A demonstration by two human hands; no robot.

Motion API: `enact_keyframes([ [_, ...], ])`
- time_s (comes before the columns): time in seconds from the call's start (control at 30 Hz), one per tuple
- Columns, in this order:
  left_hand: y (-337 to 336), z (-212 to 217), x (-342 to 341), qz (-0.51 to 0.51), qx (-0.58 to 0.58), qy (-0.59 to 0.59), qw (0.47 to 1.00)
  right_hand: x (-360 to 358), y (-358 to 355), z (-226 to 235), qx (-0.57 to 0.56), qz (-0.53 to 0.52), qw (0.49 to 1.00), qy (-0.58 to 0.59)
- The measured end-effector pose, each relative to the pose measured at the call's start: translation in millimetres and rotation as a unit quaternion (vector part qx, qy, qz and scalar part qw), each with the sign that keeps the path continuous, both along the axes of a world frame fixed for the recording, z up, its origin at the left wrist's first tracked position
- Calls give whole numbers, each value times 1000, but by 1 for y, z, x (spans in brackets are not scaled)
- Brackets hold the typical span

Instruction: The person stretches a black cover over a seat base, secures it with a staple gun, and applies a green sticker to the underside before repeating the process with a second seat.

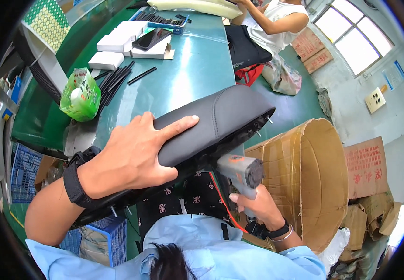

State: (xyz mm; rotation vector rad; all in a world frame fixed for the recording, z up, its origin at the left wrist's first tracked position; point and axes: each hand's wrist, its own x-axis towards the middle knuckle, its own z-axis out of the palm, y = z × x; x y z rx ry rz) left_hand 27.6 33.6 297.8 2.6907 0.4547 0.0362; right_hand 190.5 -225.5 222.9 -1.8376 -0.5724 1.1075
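A black padded seat (195, 142) is slanting across the near end of the green table (195, 56), its smooth cover showing 1 stitched seam (215, 114), with 4 metal studs (270, 120) poking from its underside. The left hand (129, 158) is lying over it, fingers spread apart, hiding part. The right hand (260, 205) is clamping a grey power tool (239, 168) close below. A cardboard drum (323, 177) is crowding the right side; black strips (116, 84) and white boxes (106, 61) are lying beyond.
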Motion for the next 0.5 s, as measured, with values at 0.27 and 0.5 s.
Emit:
enact_keyframes([
  [0.27,-5,-7,-3,10,12,-32,999,-24,2,-6,-24,29,999,-6],
  [0.5,-14,-11,-2,34,30,-35,998,-37,4,-21,-25,82,996,-38],
])
